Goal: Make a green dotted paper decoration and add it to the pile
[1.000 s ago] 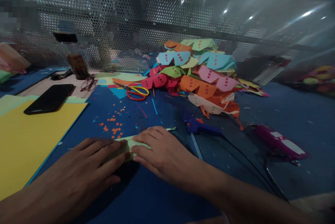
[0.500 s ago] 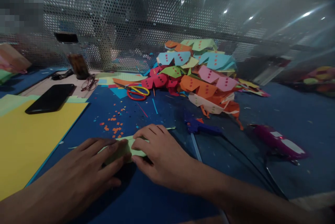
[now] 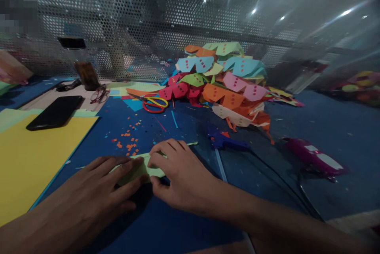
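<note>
A folded piece of light green paper (image 3: pixel 137 171) lies on the blue tabletop, partly covered by both hands. My left hand (image 3: pixel 99 190) is over its left part, with fingers bent and thumb below the near edge. My right hand (image 3: pixel 181 178) grips the right part between curled fingers and thumb. A thin end of the paper (image 3: pixel 192 143) shows beyond my right knuckles. Just past the hands are small orange paper bits (image 3: pixel 130 143). To the right of my right hand is a blue glue gun (image 3: pixel 228 142) with a clear glue stick (image 3: pixel 220 165) extending from it.
Red-and-yellow scissors (image 3: pixel 154 104) lie beside a heap of coloured paper cutouts (image 3: pixel 225 87). On the left are yellow sheets (image 3: pixel 38 159), a black phone (image 3: pixel 55 112), eyeglasses (image 3: pixel 99 94) and a lidded bottle (image 3: pixel 84 67). A purple device (image 3: pixel 314 157) with a cord sits right. Perforated metal (image 3: pixel 133 28) stands behind.
The whole view has shifted slightly. Both hands stay on the green paper in nearly the same pose, the right fingers having moved only slightly.
</note>
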The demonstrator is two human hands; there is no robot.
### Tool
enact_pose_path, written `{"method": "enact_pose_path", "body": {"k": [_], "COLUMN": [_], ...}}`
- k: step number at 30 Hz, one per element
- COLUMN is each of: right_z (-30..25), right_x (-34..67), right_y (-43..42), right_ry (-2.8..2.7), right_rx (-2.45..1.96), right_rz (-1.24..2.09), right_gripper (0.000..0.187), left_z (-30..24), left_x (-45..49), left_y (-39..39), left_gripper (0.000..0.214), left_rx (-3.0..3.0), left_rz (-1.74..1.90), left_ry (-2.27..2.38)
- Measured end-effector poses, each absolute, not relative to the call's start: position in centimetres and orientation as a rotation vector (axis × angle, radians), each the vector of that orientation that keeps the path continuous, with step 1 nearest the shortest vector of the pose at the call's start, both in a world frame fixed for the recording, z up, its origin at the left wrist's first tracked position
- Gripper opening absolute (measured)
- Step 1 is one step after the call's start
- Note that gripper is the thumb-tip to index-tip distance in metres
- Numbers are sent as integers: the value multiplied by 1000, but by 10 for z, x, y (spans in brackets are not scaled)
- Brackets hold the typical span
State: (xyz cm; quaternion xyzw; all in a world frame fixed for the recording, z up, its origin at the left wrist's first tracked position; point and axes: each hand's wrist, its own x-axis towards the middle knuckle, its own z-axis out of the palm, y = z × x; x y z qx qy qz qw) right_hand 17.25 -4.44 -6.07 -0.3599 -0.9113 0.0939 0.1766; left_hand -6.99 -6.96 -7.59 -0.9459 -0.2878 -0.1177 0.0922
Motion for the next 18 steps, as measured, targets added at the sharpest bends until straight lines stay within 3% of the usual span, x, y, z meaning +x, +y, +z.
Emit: {"method": "enact_pose_path", "body": {"k": [18], "right_z": [-45], "right_x": [193], "right_y": [-40], "right_ry": [-2691], "right_rx": [-930], "right_rz": [477], "right_gripper": [45], "left_z": [-75], "left_x": [-71], "left_y": [-70], "left_gripper": [45], "left_rx": [-2765], "left_rz": [-297], "left_ry": [-840]}}
